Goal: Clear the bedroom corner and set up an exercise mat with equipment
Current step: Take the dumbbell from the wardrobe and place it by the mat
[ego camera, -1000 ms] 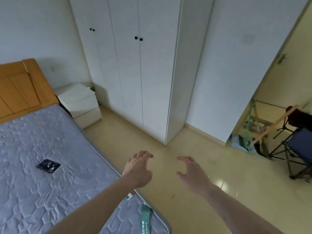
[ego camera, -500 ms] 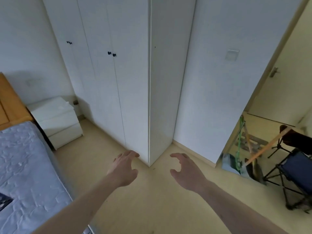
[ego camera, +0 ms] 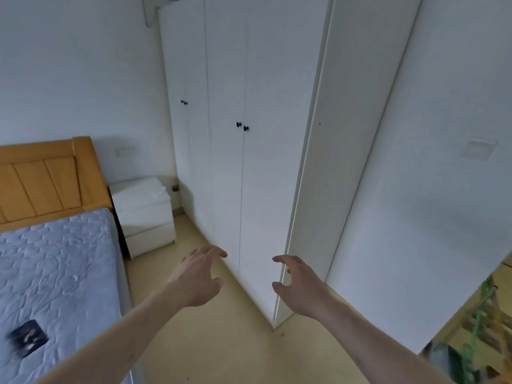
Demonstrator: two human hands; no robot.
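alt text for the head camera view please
Two bare hands, left hand and right hand, reach forward empty toward a tall white wardrobe. A bed and white nightstand stand at left.

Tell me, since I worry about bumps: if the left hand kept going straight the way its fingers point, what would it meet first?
Probably the white wardrobe, near its lower doors; the left hand holds nothing, and depth is unclear.

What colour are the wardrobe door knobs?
Black, on white doors; the knobs show clearly in the head view.
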